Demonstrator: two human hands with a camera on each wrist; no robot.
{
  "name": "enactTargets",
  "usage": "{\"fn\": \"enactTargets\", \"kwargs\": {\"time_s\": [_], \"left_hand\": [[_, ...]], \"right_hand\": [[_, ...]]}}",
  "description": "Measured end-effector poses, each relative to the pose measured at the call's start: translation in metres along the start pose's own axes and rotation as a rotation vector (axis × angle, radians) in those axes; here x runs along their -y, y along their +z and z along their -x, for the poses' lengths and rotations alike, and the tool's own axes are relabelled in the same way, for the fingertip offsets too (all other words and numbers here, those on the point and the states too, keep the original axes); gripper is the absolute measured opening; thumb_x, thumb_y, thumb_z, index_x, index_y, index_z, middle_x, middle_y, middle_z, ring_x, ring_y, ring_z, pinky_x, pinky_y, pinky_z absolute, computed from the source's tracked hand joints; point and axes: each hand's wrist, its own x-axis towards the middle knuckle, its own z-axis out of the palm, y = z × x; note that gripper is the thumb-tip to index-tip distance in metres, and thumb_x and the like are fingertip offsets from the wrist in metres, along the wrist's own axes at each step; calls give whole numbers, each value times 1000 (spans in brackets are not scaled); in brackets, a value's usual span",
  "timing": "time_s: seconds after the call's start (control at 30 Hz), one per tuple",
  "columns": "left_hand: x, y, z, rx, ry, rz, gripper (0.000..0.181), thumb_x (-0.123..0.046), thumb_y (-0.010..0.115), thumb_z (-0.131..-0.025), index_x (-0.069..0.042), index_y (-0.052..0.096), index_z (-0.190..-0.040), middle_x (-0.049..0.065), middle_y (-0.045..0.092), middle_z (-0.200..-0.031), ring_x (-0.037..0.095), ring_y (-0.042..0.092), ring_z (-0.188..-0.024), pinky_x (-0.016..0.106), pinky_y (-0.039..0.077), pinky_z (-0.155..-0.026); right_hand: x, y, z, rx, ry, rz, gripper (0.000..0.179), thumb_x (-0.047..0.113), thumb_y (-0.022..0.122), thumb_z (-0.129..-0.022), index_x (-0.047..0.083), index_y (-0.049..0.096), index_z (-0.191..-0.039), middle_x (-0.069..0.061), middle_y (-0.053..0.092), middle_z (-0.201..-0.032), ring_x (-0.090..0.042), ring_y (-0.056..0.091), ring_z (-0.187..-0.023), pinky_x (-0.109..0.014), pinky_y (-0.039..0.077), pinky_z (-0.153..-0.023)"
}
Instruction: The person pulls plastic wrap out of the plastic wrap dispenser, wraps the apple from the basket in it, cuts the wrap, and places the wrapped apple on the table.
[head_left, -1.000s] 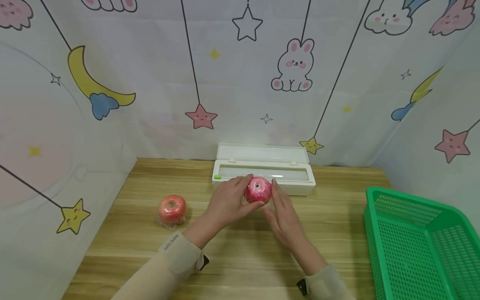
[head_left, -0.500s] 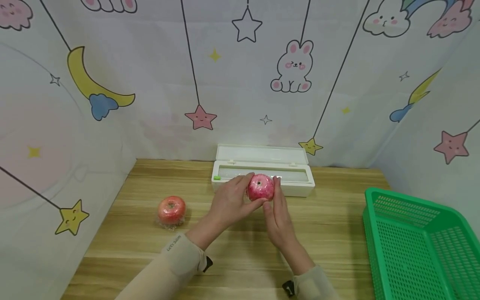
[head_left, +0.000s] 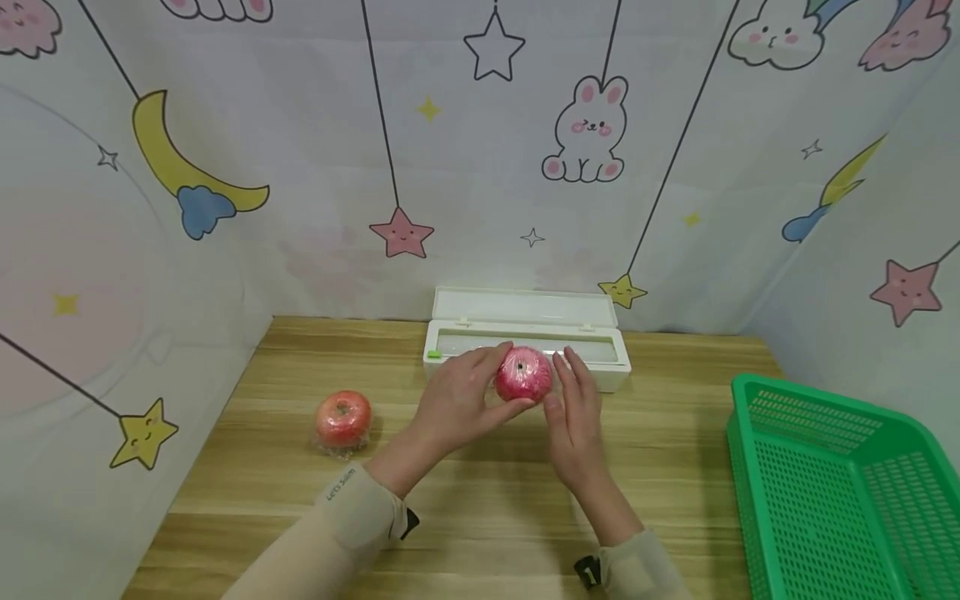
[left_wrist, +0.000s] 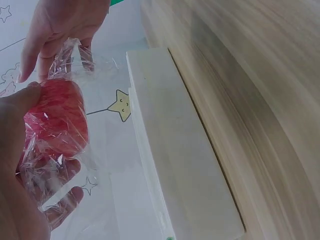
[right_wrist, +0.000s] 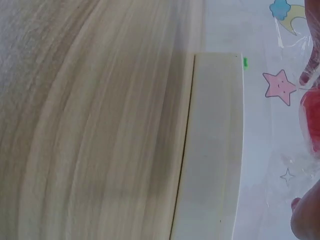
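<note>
My left hand [head_left: 465, 398] holds a pinkish-red apple [head_left: 523, 374] between thumb and fingers, raised in front of the white cling film box. Clear cling film [left_wrist: 45, 172] wraps the apple, its loose crumpled ends sticking out at both sides in the left wrist view. Just right of the apple, my right hand [head_left: 579, 425] has its fingers extended, fingertips near the film. The white cling film box [head_left: 600, 379] stands with its lid up at the back of the table. Only an edge of the red apple [right_wrist: 312, 120] shows in the right wrist view.
Another red apple [head_left: 343, 419], wrapped in film, sits on the wooden table [head_left: 480, 533] at the left. A green plastic basket [head_left: 750, 467] stands at the right. Behind the table hangs a white cloth [head_left: 330, 125] with cartoon prints.
The apple has shifted slightly right and up with my left hand. My right hand came against its side, then moved away to the right, fingers spreading a little.
</note>
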Motion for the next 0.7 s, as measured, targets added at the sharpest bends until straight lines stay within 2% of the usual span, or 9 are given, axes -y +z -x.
{"fn": "enactTargets", "kwargs": {"time_s": [0.13, 0.3, 0.47, 0.57, 0.7], "left_hand": [[1, -3, -1, -2, 30, -31, 79, -53, 87, -86, -2, 64, -142, 14, 75, -128, 29, 74, -113, 46, 62, -95], [2, -5, -1, 19, 52, -66, 81, -53, 86, -87, -3, 62, -145, 13, 74, -130, 29, 74, -114, 46, 61, -97], [3, -7, 0, 42, 54, -105, 83, -55, 86, -87, -5, 60, -148, 12, 73, -133, 30, 71, -118, 48, 59, -102], [3, -8, 0, 48, 54, -124, 84, -55, 87, -86, -7, 59, -149, 12, 72, -134, 29, 71, -120, 49, 57, -105], [0, -5, -2, 40, 68, -149, 85, -55, 88, -85, -7, 59, -149, 11, 73, -132, 28, 71, -118, 48, 57, -104]], "right_hand": [[-4, -5, -4, -34, -7, 0, 52, 15, 48, -109, 2, 45, -159, -22, 36, -167, -41, 31, -153, -73, 28, -117], [-10, -18, -13, -54, -30, 4, 41, 11, 49, -108, 1, 58, -147, -20, 60, -148, -42, 51, -137, -66, 38, -112], [-11, -32, -20, -97, -52, 41, 31, 11, 53, -108, 3, 71, -132, -17, 70, -132, -39, 59, -124, -57, 44, -103], [-8, -35, -24, -88, -53, 35, 36, 11, 54, -107, 2, 66, -139, -19, 67, -138, -41, 57, -129, -60, 43, -107], [-2, -28, -25, 48, 37, -17, 52, 20, 47, -112, 2, 43, -161, -21, 45, -164, -43, 41, -150, -70, 34, -119]]}}
